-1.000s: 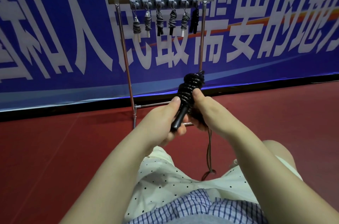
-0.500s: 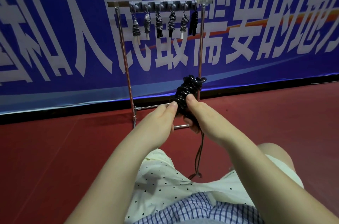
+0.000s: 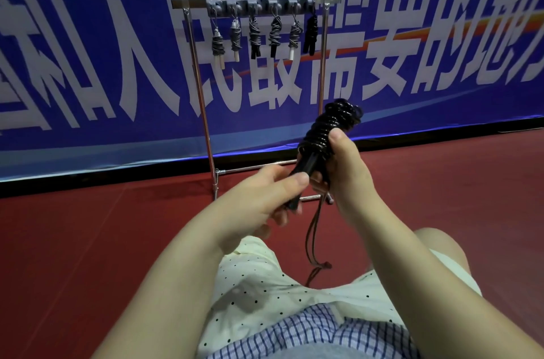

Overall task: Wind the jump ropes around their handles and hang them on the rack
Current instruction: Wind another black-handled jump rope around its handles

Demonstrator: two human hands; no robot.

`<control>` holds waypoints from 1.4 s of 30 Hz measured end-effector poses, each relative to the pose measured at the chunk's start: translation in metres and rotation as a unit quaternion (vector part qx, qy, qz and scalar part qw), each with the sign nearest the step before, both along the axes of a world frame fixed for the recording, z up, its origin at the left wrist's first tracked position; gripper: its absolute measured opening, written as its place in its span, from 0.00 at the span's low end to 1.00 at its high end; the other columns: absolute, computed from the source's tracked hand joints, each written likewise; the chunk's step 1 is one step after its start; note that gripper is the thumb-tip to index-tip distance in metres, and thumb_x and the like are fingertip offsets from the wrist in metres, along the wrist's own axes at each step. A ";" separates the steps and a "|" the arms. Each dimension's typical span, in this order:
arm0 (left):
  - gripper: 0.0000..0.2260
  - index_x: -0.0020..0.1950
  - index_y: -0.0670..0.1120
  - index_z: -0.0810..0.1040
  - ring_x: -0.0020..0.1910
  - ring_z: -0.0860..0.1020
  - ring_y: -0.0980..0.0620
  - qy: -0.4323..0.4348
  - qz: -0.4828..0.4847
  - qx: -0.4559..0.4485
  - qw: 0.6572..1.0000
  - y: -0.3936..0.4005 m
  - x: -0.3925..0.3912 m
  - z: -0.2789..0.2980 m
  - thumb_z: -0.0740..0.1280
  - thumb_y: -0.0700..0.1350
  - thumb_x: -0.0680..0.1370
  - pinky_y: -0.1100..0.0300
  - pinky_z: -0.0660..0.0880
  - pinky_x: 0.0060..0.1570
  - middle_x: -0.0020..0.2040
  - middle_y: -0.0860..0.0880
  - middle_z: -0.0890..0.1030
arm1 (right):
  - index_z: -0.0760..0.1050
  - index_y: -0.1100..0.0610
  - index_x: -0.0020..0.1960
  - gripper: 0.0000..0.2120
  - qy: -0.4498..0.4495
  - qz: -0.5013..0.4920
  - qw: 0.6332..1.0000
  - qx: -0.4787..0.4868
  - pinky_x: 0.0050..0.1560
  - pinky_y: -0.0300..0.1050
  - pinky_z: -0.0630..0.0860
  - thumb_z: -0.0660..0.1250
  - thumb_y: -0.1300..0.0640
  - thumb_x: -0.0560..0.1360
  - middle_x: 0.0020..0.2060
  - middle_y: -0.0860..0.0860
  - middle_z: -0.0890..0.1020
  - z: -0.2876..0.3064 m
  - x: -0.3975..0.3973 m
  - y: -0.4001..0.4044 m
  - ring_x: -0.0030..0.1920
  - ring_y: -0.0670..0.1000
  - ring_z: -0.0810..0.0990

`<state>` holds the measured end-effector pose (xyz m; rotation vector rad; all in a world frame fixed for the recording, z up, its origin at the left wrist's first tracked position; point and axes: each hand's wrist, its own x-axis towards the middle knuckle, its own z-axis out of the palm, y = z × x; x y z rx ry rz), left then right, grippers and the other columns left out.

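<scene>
Black jump rope (image 3: 326, 135), wound in glossy coils around its paired handles, is held tilted in front of the rack (image 3: 259, 4), with the coiled end up and to the right. We see the right hand (image 3: 344, 170) clamped around the lower coils, its thumb pressed flat on the winding and its fingers curled behind the bundle. The bare handle ends project down and to the left of this grip, where the left hand (image 3: 265, 199) pinches them between thumb and curled fingers. A thin cord (image 3: 312, 238) hangs below the hands, ending in a knot above the lap. The bundle thus lies between the two grips, most of its coils above the right thumb.

The metal rack stands on the red floor (image 3: 88, 241) before a blue banner (image 3: 88, 64) with white characters. Six wound ropes (image 3: 275, 34) hang from its top bar, the rightmost one black. We note dotted cream shorts (image 3: 265, 294) and a checked shirt hem (image 3: 309, 335) at the lower edge.
</scene>
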<state>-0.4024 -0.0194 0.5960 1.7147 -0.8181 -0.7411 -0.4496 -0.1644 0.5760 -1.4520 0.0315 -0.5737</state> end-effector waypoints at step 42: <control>0.29 0.31 0.45 0.71 0.17 0.56 0.58 0.292 -0.035 -0.080 0.952 -0.018 0.002 -0.022 0.49 0.66 0.76 0.69 0.53 0.21 0.19 0.52 0.62 | 0.72 0.54 0.31 0.33 0.126 -0.080 0.981 -0.125 0.40 0.53 0.65 0.48 0.25 0.60 0.29 0.53 0.71 -0.002 -0.001 0.004 0.33 0.53 0.67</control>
